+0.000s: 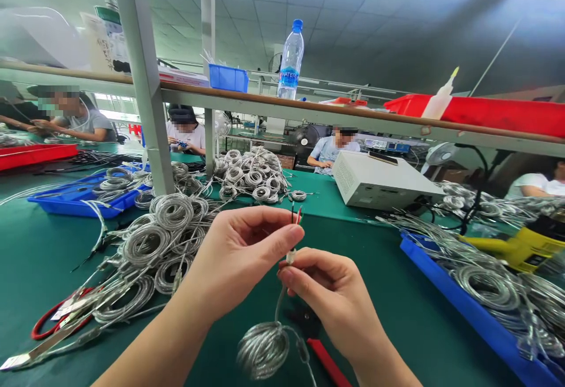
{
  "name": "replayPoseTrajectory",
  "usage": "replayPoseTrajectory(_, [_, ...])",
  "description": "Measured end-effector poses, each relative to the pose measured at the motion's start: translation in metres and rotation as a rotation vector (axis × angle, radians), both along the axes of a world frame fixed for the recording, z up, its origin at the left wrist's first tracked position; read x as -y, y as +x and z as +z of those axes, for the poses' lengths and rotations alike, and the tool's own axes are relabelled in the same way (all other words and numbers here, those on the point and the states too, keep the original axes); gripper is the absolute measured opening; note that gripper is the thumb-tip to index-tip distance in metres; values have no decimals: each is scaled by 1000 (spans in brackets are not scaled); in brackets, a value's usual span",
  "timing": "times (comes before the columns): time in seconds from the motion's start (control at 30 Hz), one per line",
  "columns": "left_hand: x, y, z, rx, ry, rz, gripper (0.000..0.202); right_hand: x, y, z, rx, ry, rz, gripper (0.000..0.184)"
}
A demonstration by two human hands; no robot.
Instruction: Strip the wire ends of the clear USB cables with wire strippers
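Between my two hands is the end of a clear-jacketed cable (279, 304), with thin red, black and green wires (298, 215) sticking up from it. My left hand (247, 251) pinches the coloured wires between thumb and forefinger. Just below, my right hand (329, 287) grips the cable near a pale piece at its end. The rest of this cable hangs as a coiled bundle (263, 350), slightly blurred, under my hands. Beneath my right hand lies a red-handled tool (326, 363), its dark head partly hidden.
Coiled cables (172, 213) are heaped at left, with another pile (251, 175) behind. A blue tray (468, 310) of cables stands at right beside a yellow tool (529, 248). A grey box-shaped instrument (384, 181) sits at the back. A shelf (353, 113) crosses above; several people sit beyond.
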State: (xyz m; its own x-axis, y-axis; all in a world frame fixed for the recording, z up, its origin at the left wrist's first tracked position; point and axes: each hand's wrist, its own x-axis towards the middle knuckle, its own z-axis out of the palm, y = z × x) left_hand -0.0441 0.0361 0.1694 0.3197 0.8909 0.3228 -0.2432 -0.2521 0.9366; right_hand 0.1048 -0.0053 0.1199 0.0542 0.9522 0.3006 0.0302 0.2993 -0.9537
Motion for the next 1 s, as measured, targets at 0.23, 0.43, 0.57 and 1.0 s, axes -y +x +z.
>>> replayPoseTrajectory(0.23, [-1, 6, -9, -226, 208, 84, 20, -2, -1, 0, 19, 80, -132, 20])
replayPoseTrajectory(0.43, [-3, 3, -11, -144, 128, 41, 22, 1, -3, 3, 213, 135, -227, 15])
replayPoseTrajectory(0.57, [-4, 1, -8, -72, 67, -26, 20, 4, -3, 6, 257, 143, -252, 16])
replayPoseTrajectory(1.0, [-13, -13, -1, 129, 28, -84, 16, 2, 2, 3, 595, 33, 220, 22])
